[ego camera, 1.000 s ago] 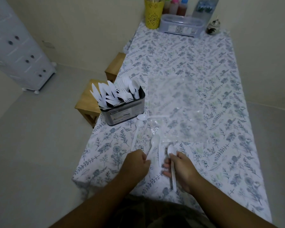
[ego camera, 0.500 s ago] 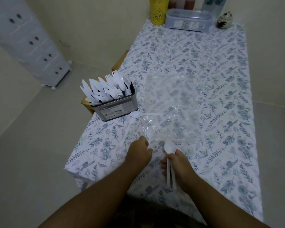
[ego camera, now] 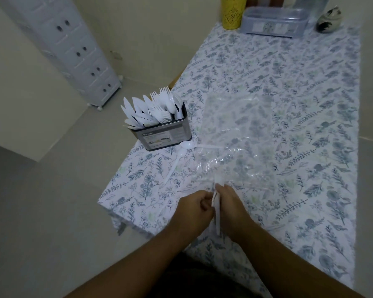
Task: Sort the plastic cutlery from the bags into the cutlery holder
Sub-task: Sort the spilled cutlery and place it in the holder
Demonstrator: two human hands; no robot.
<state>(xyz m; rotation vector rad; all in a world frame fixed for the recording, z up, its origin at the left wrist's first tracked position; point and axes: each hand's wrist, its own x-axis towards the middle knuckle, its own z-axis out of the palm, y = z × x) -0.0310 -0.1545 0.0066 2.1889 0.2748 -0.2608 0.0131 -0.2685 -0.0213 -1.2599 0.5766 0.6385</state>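
Spoons (ego camera: 216,208) bunched in the right hand (ego camera: 229,208), handles trailing back toward the body and long axis running near to far. Fingers are wrapped round the bundle, so that grip is full. The left hand (ego camera: 192,208) sits just beside it, fingers curled in at the handles; whether it actually pinches one I cannot tell.

Two more loose spoons (ego camera: 182,154) lie on the surface ahead and to the left, between the hands and the cutlery holder (ego camera: 165,136), one with its bowl almost at the holder's base. Clear bags (ego camera: 235,138) are spread flat to the right of them.

The holder stands up and to the left of both hands, near the surface's left edge, already packed with upright knives and forks. So the carry goes forward and leftward, and the left hand is the nearer one. The bundle looks set to tip bowl-up on the way in.

A label covers the holder's near face, with a short brand word at its top too blurred to read for certain.
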